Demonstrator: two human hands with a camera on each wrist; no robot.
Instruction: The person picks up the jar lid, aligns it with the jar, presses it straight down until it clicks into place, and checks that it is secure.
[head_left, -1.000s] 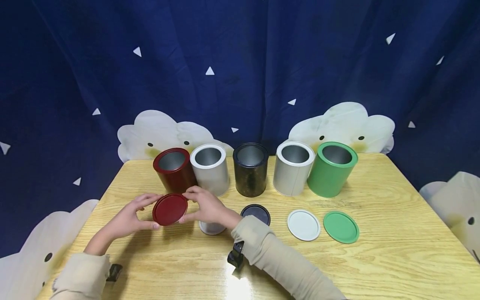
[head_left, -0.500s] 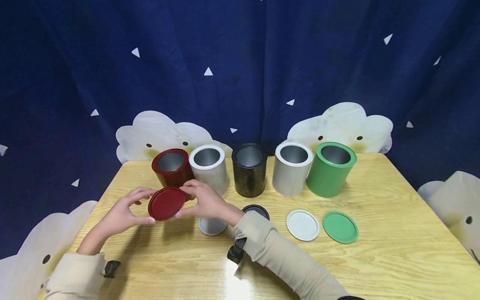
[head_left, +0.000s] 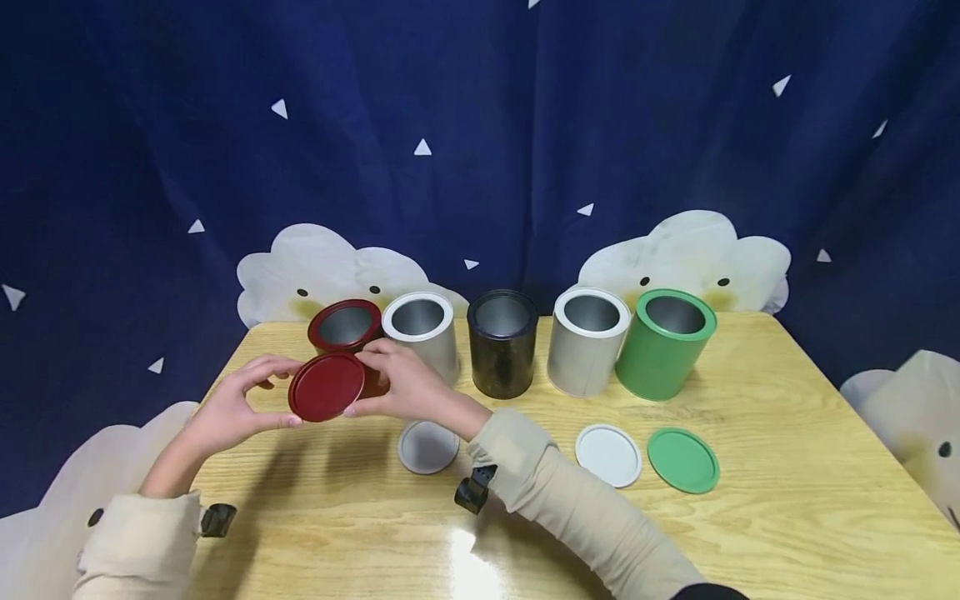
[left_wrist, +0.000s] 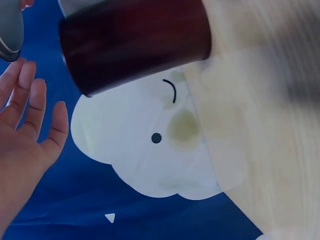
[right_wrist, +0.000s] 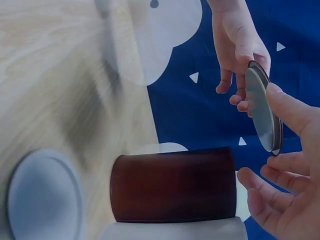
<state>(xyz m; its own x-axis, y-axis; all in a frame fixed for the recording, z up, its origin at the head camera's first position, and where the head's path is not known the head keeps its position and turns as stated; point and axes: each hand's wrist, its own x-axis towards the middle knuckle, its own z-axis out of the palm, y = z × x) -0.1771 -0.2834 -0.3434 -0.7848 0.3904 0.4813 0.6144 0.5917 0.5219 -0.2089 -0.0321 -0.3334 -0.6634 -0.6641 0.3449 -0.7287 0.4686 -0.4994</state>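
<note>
A round red lid is held up between both hands, tilted, in front of the red can. At its left edge my left hand holds it with thumb and fingers. My right hand pinches the opposite edge, thumb below and fingers above. From the right wrist camera the silvery underside of the lid shows, the thumbs at its rim. The can stands upright and uncovered, its lower front partly hidden by lid and hand. In the left wrist view the can's dark red side appears beyond the fingers.
Beside the red can stand a white can, a black can, another white can and a green can, all without lids. Nearer lie two white lids, left and right, and a green lid. A curtain hangs behind.
Both hands have carried the red lid up and slightly left, so that it now overlaps more of the red can. The black lid has become hidden behind my right sleeve.
</note>
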